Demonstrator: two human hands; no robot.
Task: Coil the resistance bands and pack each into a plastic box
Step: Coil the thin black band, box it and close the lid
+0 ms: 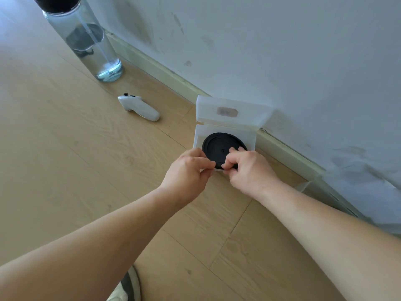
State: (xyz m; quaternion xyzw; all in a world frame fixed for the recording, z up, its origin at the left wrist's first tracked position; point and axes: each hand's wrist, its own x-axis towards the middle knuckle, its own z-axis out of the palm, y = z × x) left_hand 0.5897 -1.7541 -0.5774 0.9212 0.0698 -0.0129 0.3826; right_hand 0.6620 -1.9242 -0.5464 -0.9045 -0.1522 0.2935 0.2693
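Observation:
A black resistance band, wound into a flat round coil, lies in a translucent white plastic box on the wooden floor by the wall. The box lid stands open against the skirting board and carries a small label. My left hand pinches the near edge of the coil at the box's front rim. My right hand has its fingers curled over the coil's near right part and pinches its edge. The front of the box is hidden by both hands.
A white handheld controller lies on the floor left of the box. A clear water bottle with a dark cap stands at the back left. Another translucent box sits by the wall at right. A shoe shows at the bottom edge.

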